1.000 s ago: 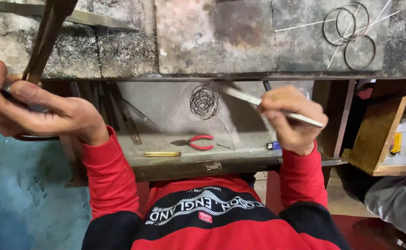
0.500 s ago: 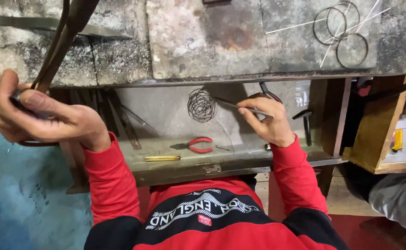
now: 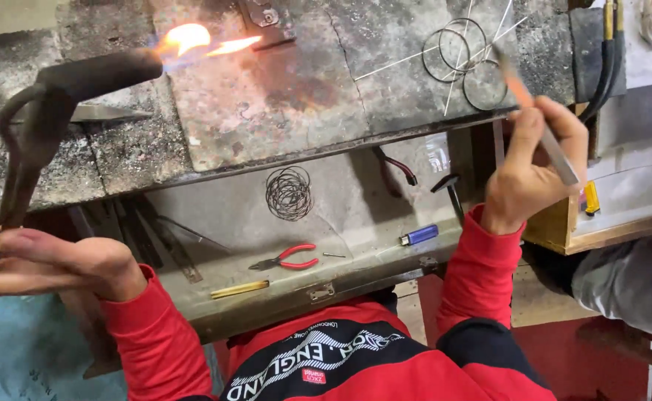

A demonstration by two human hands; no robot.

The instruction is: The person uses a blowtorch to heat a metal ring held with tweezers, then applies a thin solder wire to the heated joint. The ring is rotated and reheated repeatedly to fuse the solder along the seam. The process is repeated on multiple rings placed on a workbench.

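Note:
My left hand [image 3: 51, 260] grips the black handle of a curved dark torch [image 3: 59, 104] at the left edge. An orange flame [image 3: 192, 41] burns at its nozzle over the stone slab [image 3: 266, 96]. My right hand [image 3: 530, 174] is raised at the right and holds long metal tweezers [image 3: 541, 126], tips pointing up toward several thin wire rings [image 3: 463, 56] lying on the slab beside straight wires.
An open drawer [image 3: 326, 286] below the slab holds a coil of wire [image 3: 289, 193], red-handled pliers [image 3: 285, 258], a blue lighter [image 3: 419, 235], a yellow stick [image 3: 238, 289] and a small hammer [image 3: 448, 189]. Another person's grey-clothed leg [image 3: 630, 286] is at the right. Black hoses [image 3: 608, 52] hang at top right.
The torch is now lit and swung over the slab. My right hand rose out of the drawer, carrying the tweezers up toward the wire rings.

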